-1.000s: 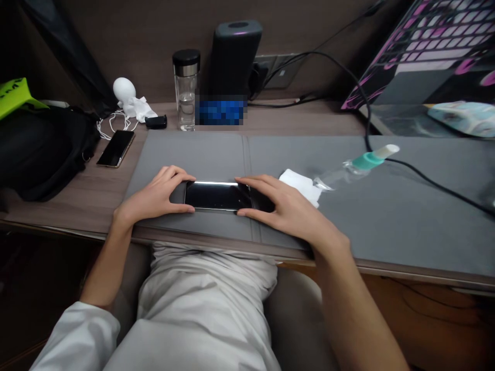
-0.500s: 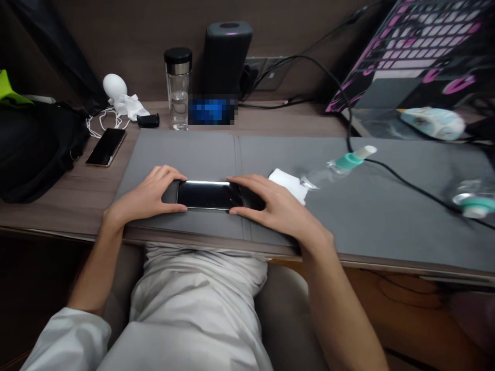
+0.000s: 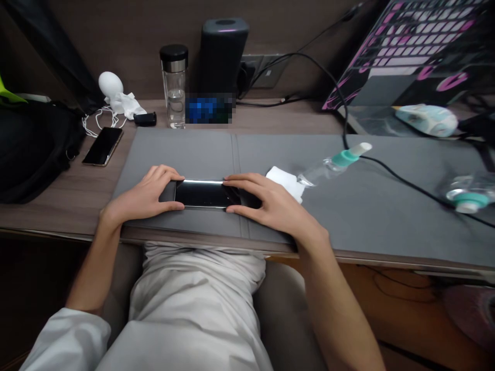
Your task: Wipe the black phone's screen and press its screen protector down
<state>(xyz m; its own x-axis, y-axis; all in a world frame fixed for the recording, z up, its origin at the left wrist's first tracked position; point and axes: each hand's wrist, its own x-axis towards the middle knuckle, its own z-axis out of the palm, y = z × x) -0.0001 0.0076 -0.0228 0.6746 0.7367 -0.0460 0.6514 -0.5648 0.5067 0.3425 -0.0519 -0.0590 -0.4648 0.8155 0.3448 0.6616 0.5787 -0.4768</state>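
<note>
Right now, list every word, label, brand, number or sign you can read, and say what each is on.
None can be read.
Keyboard-like panel: any key markings are too small and blurred.
Blue patch: pixelated, unreadable.
Centre phone: dark screen, no legible text.

Wood-grain desk (image 3: 77, 193) stands against dark brown wall (image 3: 135, 36); socket plate (image 3: 270, 77) on wall; orange-brown floor (image 3: 402, 317) below; light dim.

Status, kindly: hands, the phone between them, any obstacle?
Left hand and right hand holding opposite ends of smartphone. Screen up on gray desk mat. White tissue or cloth beside right hand, not blocking.
</note>
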